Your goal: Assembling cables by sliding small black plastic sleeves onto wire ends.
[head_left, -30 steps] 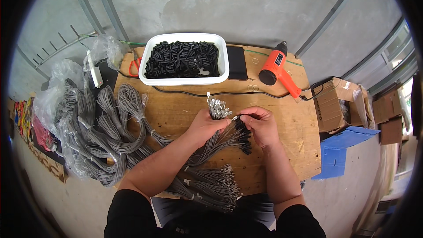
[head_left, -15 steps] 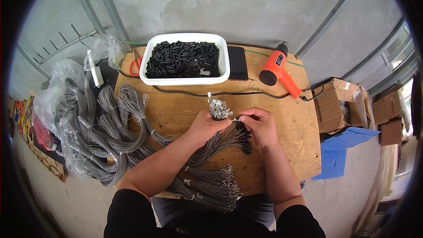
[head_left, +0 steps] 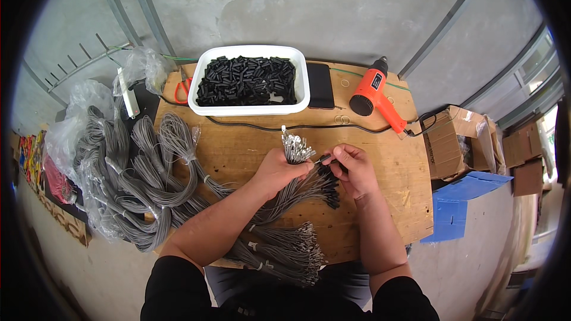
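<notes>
Our left hand [head_left: 278, 169] is closed around a bundle of grey wires [head_left: 295, 189], whose metal terminals [head_left: 294, 147] fan out above the fist. Our right hand [head_left: 352, 169], just beside it, pinches a small black piece [head_left: 324, 158] at the wire ends; what it is we cannot make out. Beyond both hands on the worktop [head_left: 392, 160], a white tub [head_left: 302, 86] holds black sleeves [head_left: 247, 79]. Left of the hands lie grey wire coils [head_left: 137, 166].

sleeves: black, short — end above the elbows | forearms: bare | hands: no gloves, no rings visible
</notes>
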Demonstrator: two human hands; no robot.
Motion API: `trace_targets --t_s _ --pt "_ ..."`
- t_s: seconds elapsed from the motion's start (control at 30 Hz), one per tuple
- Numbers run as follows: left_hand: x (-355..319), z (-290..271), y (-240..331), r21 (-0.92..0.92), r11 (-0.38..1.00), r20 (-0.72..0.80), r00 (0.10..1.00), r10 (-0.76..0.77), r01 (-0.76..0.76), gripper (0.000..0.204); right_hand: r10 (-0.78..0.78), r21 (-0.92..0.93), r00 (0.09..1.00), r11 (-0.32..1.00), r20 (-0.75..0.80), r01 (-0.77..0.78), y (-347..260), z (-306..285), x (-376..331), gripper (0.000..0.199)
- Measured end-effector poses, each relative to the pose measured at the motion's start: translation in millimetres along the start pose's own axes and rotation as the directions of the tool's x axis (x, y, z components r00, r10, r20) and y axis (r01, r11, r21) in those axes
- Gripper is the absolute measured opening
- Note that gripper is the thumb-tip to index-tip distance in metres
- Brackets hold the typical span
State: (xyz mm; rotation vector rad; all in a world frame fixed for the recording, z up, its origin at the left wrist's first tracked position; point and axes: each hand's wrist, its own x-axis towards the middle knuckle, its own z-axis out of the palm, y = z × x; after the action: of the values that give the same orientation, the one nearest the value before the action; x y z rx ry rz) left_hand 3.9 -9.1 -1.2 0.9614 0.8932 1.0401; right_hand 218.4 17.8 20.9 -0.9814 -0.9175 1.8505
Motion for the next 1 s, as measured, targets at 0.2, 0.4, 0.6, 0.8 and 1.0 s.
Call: trace_targets --t_s 0.2,0.4,0.6,0.8,1.0 --pt "-0.4 1.6 1.5 0.036 0.999 -0.018 1.000 -0.009 0.010 0.009 0.041 0.008 0.998 0.999 0.038 -0.041 5.4 -7.6 3.0 0.017" --pt "-1.0 3.2 3.2 0.024 1.000 0.000 1.000 0.006 -0.006 0.009 0.041 -0.022 0.997 0.999 0.073 -0.040 7.2 -7.5 2.8 0.016" --pt "-0.5 1.4 1.2 0.027 1.000 0.020 1.000 0.011 -0.011 0.011 0.017 -0.030 0.996 0.999 0.082 -0.014 7.6 -7.6 3.5 0.015" --pt "1.0 -0.1 -2.4 0.034 0.999 0.025 1.000 0.011 -0.012 0.013 0.046 -0.035 0.995 0.998 0.085 -0.043 5.0 -6.1 1.8 0.015" --pt "1.3 -0.7 -2.7 0.040 0.999 0.029 0.999 0.020 -0.021 0.013 0.085 -0.009 0.993 0.996 0.084 -0.084 2.2 -3.3 0.3 0.017"
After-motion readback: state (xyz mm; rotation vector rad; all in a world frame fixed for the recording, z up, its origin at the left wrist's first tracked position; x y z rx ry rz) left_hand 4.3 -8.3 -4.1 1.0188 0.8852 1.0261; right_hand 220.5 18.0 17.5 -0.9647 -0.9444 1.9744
